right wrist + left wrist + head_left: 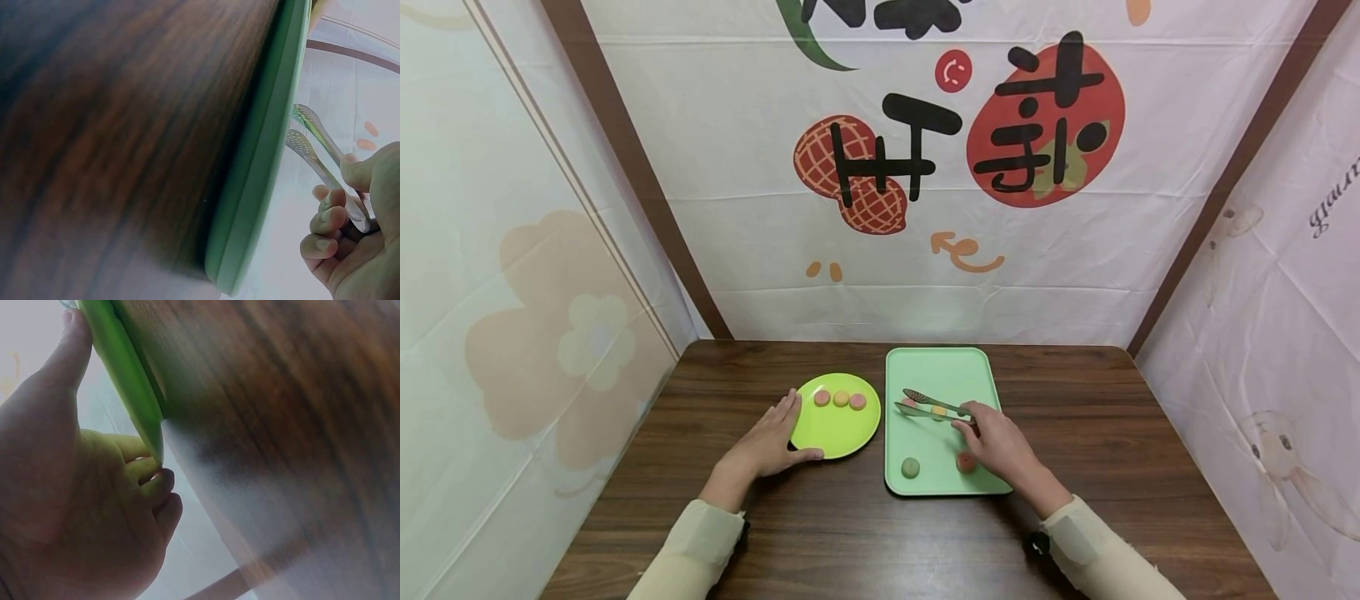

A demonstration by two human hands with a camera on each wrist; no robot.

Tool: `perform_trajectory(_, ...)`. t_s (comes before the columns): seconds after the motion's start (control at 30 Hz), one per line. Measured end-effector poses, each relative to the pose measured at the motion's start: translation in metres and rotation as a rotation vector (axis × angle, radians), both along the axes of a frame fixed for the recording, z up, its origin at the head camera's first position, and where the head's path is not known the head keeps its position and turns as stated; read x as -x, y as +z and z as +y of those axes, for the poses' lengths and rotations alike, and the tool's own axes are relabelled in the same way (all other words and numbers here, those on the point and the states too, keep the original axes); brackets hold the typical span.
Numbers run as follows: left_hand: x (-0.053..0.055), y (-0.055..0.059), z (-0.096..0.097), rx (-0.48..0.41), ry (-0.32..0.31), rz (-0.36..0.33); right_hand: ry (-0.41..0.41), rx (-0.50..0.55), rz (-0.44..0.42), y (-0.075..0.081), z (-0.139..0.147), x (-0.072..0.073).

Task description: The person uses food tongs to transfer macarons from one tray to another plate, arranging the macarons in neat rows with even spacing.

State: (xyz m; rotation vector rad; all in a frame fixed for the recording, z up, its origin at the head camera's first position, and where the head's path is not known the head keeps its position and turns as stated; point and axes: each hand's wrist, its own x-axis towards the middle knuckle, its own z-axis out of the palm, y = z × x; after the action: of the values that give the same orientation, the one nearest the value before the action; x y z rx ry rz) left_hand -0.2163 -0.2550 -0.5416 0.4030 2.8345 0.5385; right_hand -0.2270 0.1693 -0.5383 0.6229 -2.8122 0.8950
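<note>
Head view, left hand (767, 442) spread against the rim of a round lime-green plate (833, 435) bearing three pink and yellow macarons (841, 399), metal tongs (931, 400) with perforated tips apart above the mint-green tray (940, 367), gripped at their right end by the right hand (1000, 442)

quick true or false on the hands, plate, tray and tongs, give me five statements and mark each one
1. The right hand holds the tongs. True.
2. The left hand touches the edge of the plate. True.
3. Five cookies lie on the plate. False: there are three, two pink cookies and a yellow cookie between them.
4. A green cookie lies on the tray. True.
5. The tips of the tongs are pressed together. False: they stand apart.
</note>
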Motion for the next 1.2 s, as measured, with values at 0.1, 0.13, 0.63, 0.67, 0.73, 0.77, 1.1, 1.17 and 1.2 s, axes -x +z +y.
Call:
perform_trajectory(0.1,0.0001,0.0005,-0.0003,-0.005,-0.001,0.003,0.001,-0.002,0.000,0.0002,-0.0002,0.0001)
perform_trajectory(0.13,0.0002,0.0007,-0.0001,-0.003,0.001,0.001,0.000,-0.002,-0.001,0.0001,-0.0003,0.0002)
perform_trajectory(0.63,-0.0008,0.0015,0.0001,0.004,0.009,-0.011,-0.001,0.012,0.014,-0.0008,0.0003,-0.0002)
perform_trajectory(0.67,-0.0010,0.0018,0.0001,0.002,0.009,-0.011,0.001,0.012,0.017,-0.0006,0.0003,-0.0003)
perform_trajectory(0.73,-0.0013,0.0023,0.0001,0.001,0.009,-0.009,0.002,0.013,0.021,-0.0005,0.0003,-0.0004)
perform_trajectory(0.77,-0.0013,0.0027,0.0005,0.004,0.011,-0.010,0.002,0.013,0.024,-0.0003,0.0003,-0.0006)
perform_trajectory(1.1,-0.0006,0.0026,0.0009,0.003,0.002,-0.010,0.012,0.016,0.032,0.0029,-0.0012,-0.0016)
perform_trajectory(1.17,-0.0001,0.0018,0.0004,0.009,0.003,-0.013,0.016,0.018,0.035,0.0042,-0.0018,-0.0021)
perform_trajectory(1.2,0.0001,0.0014,0.0003,0.011,0.002,-0.012,0.019,0.019,0.037,0.0045,-0.0022,-0.0019)
